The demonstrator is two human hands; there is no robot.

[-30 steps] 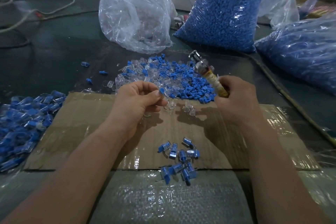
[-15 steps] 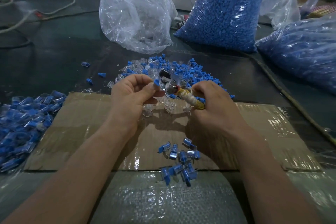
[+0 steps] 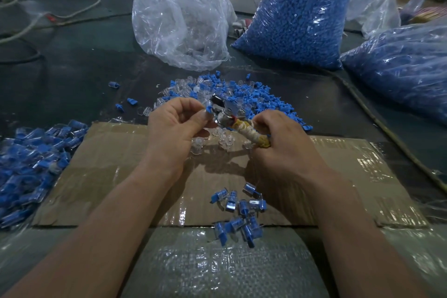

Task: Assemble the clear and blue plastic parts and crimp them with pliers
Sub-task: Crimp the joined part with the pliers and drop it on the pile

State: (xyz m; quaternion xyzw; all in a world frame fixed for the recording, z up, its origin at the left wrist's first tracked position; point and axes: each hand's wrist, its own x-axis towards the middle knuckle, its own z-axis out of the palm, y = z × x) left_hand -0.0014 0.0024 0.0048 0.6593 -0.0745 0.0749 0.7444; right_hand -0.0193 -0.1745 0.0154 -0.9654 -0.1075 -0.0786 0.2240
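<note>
The left hand (image 3: 179, 126) is raised over the far edge of a cardboard sheet (image 3: 116, 172), its thumb and forefinger pinching a small blue and clear part (image 3: 208, 110). The right hand (image 3: 287, 150) is closed round the handles of the pliers (image 3: 238, 124), which are wrapped in yellowish tape. The metal head of the pliers points left and up to meet the part at the left fingertips. The head is blurred, so I cannot tell whether its jaws are closed on the part. Just behind the hands lies a loose heap (image 3: 244, 95) of blue and clear pieces on the dark table (image 3: 72, 75). A few clear cups (image 3: 222, 140) stand on the cardboard under the hands. Nearer the person, a small cluster of joined pieces (image 3: 242, 210) lies at the near edge of the cardboard, some of them over the edge. A larger pile of joined pieces (image 3: 31, 159) sits at the left of the cardboard. At the back stand a crumpled clear bag (image 3: 183, 19) and a full bag of blue pieces (image 3: 297, 24), with another blue bag (image 3: 406, 68) at the right.
</note>
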